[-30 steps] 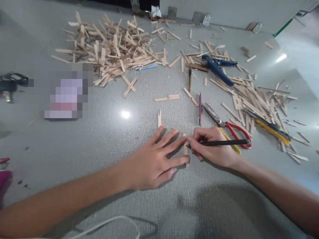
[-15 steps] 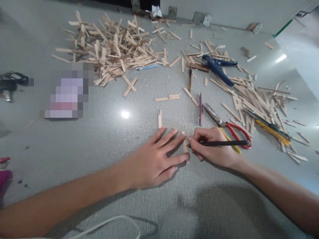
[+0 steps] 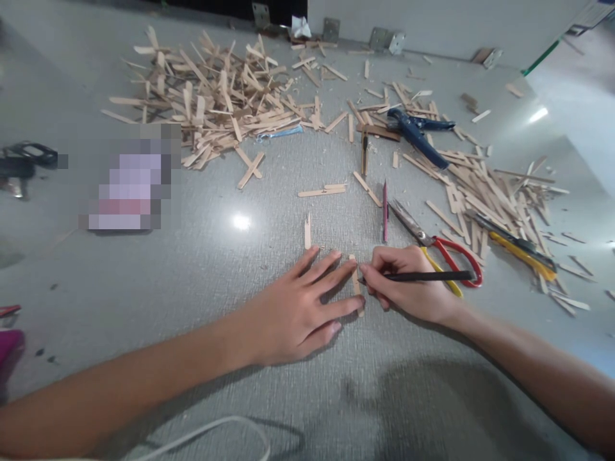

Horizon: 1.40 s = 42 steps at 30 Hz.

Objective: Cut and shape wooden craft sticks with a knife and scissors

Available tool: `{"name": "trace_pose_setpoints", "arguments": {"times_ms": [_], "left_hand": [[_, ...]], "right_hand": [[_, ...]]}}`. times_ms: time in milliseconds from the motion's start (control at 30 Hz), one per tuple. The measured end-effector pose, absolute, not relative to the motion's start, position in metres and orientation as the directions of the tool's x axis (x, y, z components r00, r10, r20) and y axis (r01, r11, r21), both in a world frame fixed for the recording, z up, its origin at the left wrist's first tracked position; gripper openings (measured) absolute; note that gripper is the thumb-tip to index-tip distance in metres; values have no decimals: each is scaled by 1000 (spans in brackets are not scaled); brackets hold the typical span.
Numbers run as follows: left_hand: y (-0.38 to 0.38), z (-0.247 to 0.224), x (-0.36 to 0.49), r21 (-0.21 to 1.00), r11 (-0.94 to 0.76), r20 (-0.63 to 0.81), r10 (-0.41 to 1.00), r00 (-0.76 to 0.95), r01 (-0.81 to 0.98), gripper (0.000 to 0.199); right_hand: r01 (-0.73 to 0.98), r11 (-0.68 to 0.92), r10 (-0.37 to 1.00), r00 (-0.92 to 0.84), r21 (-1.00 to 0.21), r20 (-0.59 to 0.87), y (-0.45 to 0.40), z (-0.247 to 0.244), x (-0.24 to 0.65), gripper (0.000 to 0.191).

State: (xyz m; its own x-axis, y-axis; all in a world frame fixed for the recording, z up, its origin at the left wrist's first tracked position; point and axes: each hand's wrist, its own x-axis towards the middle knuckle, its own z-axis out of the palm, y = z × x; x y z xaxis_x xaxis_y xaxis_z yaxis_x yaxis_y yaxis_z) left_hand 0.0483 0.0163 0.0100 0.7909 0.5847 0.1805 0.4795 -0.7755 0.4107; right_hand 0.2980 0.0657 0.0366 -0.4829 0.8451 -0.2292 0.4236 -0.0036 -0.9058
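A small wooden stick (image 3: pixel 356 283) lies upright in the view on the grey table. My left hand (image 3: pixel 307 306) is spread flat, two fingertips resting on the stick near its top and lower end. Closed around a black pen (image 3: pixel 427 276) is my right hand (image 3: pixel 408 282), just right of the stick; the pen tip is at the stick's middle. A notched stick (image 3: pixel 308 232) lies beyond my left fingertips. Farther out are a split stick (image 3: pixel 321 191) and a slanted stick (image 3: pixel 367 188).
Red-and-yellow-handled scissors (image 3: pixel 449 256), a purple pen (image 3: pixel 385 211), a yellow cutter (image 3: pixel 521 246) and a blue tool (image 3: pixel 418 131) lie at the right. Stick heaps (image 3: pixel 225 89) fill the back. A white cable (image 3: pixel 211 426) curves in front; a blurred-out object (image 3: pixel 127 192) is left.
The view has shifted very slightly. The far end of the black pen has tipped a little to the left, while both hands stay almost in place.
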Motion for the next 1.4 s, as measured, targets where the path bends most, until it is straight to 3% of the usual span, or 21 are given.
{"name": "trace_pose_setpoints", "arguments": {"times_ms": [1400], "left_hand": [[16,11,49,416,-776,159,575,803,473,44]], "right_hand": [[399,71,837,-523,-914,-163,66,36,298,41]]}}
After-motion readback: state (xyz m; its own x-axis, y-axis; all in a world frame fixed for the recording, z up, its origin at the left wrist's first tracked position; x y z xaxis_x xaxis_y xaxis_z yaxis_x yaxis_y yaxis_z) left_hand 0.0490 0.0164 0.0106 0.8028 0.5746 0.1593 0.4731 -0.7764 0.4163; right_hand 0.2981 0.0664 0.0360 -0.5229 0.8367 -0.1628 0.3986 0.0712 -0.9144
